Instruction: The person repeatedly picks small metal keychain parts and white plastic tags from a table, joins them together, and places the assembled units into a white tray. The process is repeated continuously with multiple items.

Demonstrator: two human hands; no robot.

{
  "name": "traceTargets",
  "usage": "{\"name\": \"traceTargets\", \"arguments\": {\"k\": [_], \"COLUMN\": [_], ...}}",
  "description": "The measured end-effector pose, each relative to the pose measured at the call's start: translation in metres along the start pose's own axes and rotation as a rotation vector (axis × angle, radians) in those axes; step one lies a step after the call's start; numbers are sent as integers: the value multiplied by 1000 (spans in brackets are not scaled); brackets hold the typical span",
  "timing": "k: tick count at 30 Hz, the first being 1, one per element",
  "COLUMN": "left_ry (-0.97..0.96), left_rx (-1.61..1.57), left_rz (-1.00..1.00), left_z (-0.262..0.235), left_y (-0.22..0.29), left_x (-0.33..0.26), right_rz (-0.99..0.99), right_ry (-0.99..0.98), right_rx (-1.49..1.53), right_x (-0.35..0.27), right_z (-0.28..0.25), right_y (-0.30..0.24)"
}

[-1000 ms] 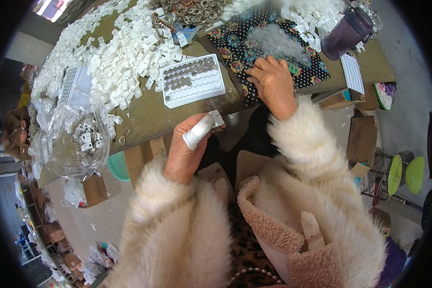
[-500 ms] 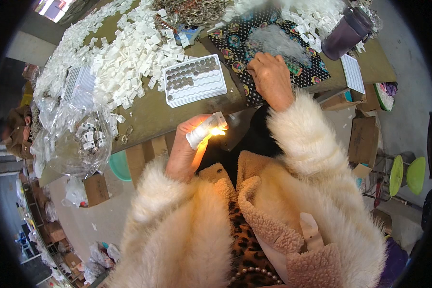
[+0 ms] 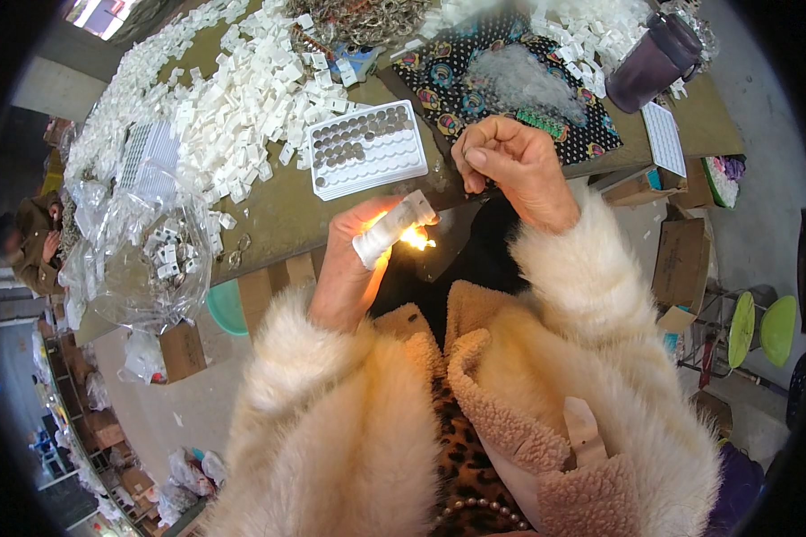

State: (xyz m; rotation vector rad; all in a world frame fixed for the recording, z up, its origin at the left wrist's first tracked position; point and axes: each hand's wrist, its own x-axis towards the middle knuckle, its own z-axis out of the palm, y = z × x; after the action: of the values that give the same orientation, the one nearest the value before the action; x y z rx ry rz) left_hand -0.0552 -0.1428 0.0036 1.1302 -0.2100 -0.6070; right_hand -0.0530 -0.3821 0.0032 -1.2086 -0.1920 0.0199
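My left hand (image 3: 342,259) is closed around a small white plastic light (image 3: 414,208), which glows bright yellow on its underside. A white wrapping or tube runs along the thumb side, and I cannot tell where it ends and the light begins. To the right, my right hand (image 3: 519,170) is raised above the table's front edge, thumb and fingertips pinched together; whatever is between them is too small to name. Beyond my hands, a white tray (image 3: 394,166) carries rows of round metal button cells (image 3: 342,154). Green circuit pieces (image 3: 543,125) lie on a dotted cloth (image 3: 439,94) behind my right hand.
White plastic pieces (image 3: 233,116) are heaped across the table's left and back. Clear strips (image 3: 519,80) lie on the cloth. A dark bottle (image 3: 652,63) stands at the back right. A clear bag (image 3: 134,277) sits at the left edge; another person (image 3: 31,242) is beyond it.
My right hand has lifted off the clear strips on the cloth and come back toward me, now pinched. My left hand has tilted slightly with the light, which still glows.
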Motion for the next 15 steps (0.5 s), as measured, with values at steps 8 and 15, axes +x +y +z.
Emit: {"name": "traceTargets", "arguments": {"k": [8,15], "left_ry": [23,23], "left_rx": [102,53], "left_rz": [75,2], "left_z": [9,6], "left_y": [3,8], "left_x": [6,0], "right_rz": [-367,-370], "right_ry": [-165,-152], "right_rx": [-354,-439], "right_x": [1,-4], "right_z": [21,29], "right_y": [6,3]}}
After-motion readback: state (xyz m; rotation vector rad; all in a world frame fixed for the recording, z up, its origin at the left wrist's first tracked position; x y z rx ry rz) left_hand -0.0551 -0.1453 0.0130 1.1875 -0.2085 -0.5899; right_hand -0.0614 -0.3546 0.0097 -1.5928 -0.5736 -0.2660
